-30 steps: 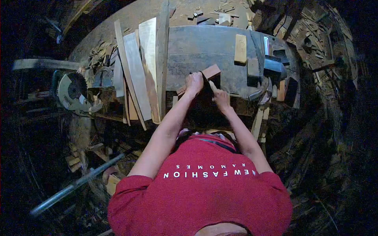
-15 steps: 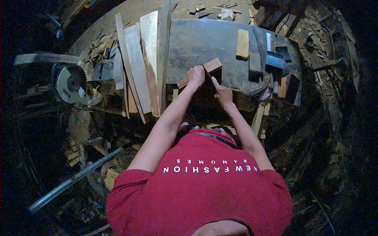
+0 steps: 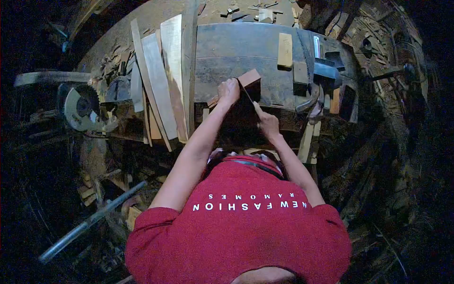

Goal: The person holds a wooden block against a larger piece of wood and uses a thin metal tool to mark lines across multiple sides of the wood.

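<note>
At upper centre, the left hand clamps a wood block; the right hand grips a slim tool (type unclear). Tool work seemingly needs steady bracing.

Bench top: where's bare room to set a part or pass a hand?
Biggest: the bench top beyond the reddish block, between the long boards at left and the pale block. Smaller: between the reddish block and the dull block. Crowded: left end under boards, right end, and near edge by the left hand and right hand.
</note>
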Action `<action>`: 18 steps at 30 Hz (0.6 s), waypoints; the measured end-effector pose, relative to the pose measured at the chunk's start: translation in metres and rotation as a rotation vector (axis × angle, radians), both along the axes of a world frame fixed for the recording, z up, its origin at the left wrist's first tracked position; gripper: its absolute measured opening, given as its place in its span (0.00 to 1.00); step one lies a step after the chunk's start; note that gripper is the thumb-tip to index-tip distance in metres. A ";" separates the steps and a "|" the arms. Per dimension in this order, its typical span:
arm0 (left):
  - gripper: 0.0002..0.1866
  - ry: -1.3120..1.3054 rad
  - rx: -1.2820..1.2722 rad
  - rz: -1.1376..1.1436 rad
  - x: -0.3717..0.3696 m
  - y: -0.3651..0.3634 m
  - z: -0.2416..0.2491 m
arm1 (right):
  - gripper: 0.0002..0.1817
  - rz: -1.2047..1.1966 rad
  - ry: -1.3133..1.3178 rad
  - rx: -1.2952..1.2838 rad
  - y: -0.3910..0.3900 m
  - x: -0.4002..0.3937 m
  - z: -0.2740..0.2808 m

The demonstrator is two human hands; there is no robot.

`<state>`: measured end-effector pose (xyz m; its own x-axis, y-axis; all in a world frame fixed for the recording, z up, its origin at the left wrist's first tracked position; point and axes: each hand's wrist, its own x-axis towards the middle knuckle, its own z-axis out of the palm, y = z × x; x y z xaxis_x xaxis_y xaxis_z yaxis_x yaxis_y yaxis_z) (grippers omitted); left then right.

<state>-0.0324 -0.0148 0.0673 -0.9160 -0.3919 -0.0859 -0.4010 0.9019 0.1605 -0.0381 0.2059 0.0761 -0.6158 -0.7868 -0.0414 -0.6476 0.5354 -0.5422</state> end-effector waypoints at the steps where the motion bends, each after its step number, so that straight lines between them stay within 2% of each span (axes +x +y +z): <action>1: 0.07 0.005 -0.001 -0.008 0.000 -0.002 -0.007 | 0.48 -0.004 0.005 0.003 -0.012 -0.006 -0.002; 3: 0.06 0.076 -0.038 -0.003 0.000 0.001 -0.006 | 0.48 -0.009 0.040 -0.102 -0.038 -0.020 -0.007; 5: 0.06 -0.007 -0.051 0.034 0.000 0.007 0.019 | 0.46 -0.006 0.042 -0.088 -0.058 -0.030 -0.005; 6: 0.06 -0.006 -0.052 0.034 0.002 0.005 0.013 | 0.44 -0.003 0.044 -0.077 -0.063 -0.032 -0.006; 9: 0.06 0.032 -0.076 -0.001 0.000 0.002 0.007 | 0.39 0.002 0.048 -0.082 -0.047 -0.026 -0.009; 11: 0.07 0.024 0.023 0.050 0.004 0.011 0.027 | 0.43 -0.042 -0.025 -0.075 -0.020 -0.010 0.005; 13: 0.07 0.120 -0.041 -0.032 0.009 0.003 -0.007 | 0.41 -0.011 0.093 0.004 0.000 -0.001 -0.007; 15: 0.07 -0.038 0.049 0.061 -0.001 0.006 0.023 | 0.42 -0.039 -0.003 -0.023 0.000 0.000 0.009; 17: 0.06 0.003 0.013 0.107 -0.001 0.013 0.028 | 0.41 -0.039 0.009 -0.044 -0.015 -0.007 -0.007; 18: 0.06 0.018 0.001 0.114 -0.001 0.014 0.026 | 0.42 -0.012 -0.008 -0.160 -0.023 -0.014 -0.006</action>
